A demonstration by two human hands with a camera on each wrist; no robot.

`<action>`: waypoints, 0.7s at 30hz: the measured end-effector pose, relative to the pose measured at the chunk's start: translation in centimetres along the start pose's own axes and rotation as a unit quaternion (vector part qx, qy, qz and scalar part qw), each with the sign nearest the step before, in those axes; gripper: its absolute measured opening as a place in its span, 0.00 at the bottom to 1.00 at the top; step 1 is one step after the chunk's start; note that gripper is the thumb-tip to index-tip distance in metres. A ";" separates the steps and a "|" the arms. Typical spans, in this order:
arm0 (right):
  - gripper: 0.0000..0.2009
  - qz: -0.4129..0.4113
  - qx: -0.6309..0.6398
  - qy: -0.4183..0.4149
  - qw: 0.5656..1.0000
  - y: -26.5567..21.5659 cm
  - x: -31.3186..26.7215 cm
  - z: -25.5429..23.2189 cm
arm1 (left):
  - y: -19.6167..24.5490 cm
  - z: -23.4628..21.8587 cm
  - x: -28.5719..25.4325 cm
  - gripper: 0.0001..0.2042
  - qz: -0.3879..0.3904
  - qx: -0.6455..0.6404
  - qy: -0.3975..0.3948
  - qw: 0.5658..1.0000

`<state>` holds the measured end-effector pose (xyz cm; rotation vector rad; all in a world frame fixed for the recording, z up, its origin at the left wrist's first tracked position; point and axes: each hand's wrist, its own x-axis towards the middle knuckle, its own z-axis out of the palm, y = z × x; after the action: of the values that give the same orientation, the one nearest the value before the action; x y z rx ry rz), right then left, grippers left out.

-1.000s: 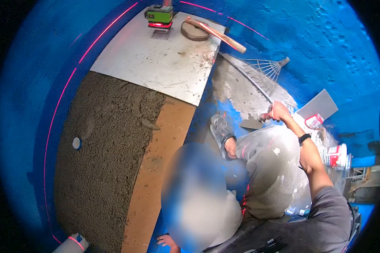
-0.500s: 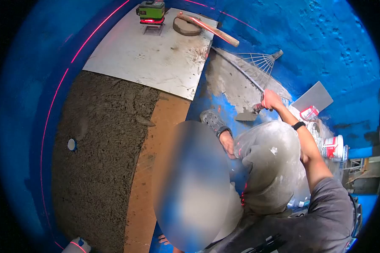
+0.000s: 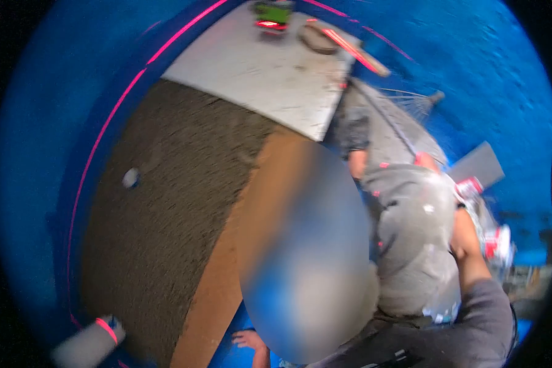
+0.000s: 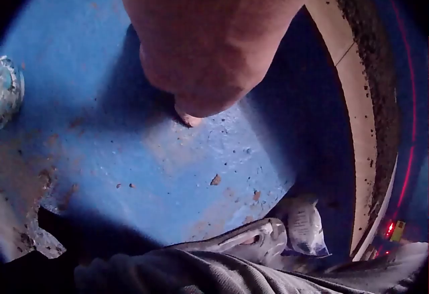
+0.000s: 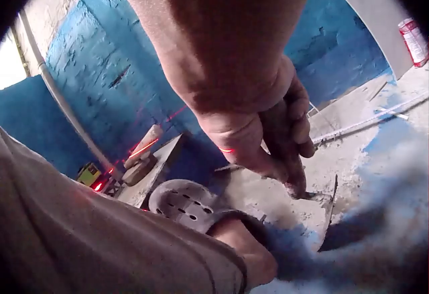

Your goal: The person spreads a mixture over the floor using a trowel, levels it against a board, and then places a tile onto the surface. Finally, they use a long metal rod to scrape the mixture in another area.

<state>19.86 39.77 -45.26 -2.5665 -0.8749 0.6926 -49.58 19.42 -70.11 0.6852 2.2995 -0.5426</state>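
Note:
The left hand (image 3: 248,339) has its fingers spread at the blue ledge or floor beside the brown board (image 3: 218,303); in the left wrist view, most of the hand (image 4: 201,83) is hidden behind the forearm, against a blue surface. Beyond the knee, the right hand (image 3: 427,162) is partly covered in the head view. Seen from the right wrist, that hand (image 5: 291,123) curls its fingers round a dark trowel handle (image 5: 273,130), low over the mortar-smeared floor. The trowel blade is hard to make out.
Rough grey mortar (image 3: 165,214) with a white round pipe end (image 3: 130,178) borders the board. A white panel (image 3: 257,73) bears a green laser level (image 3: 272,15) and a wooden float (image 3: 318,40). A rake (image 3: 420,101), a bucket (image 3: 498,243) and a shod foot (image 3: 354,129) are at the right.
The head view has shifted and blurred. The foot has moved up over the grey floor area, and the leg now covers the trowel and part of the right hand. More of the left hand shows.

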 end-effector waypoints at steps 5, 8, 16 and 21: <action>0.17 0.072 0.422 -0.040 0.903 -2.3 -15.9 -2.7 | 1.5 -1.0 -1.1 0.78 -0.005 0.083 0.001 0.997; 0.17 0.068 0.430 -0.080 0.897 -3.6 -16.4 -2.4 | 1.2 -0.2 -1.2 0.77 0.011 0.074 0.015 0.997; 0.21 0.057 0.463 -0.094 0.880 -2.9 -17.2 -2.4 | 1.1 0.1 -1.4 0.77 0.011 0.027 0.034 0.999; 0.22 0.044 0.358 -0.084 0.929 -1.8 -14.2 -2.5 | 0.5 -0.4 -2.2 0.77 0.019 0.030 0.019 0.999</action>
<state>10.58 31.64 -37.59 -1.9107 -0.4295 1.0402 -48.04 19.34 -68.33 0.7723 2.3085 -0.5887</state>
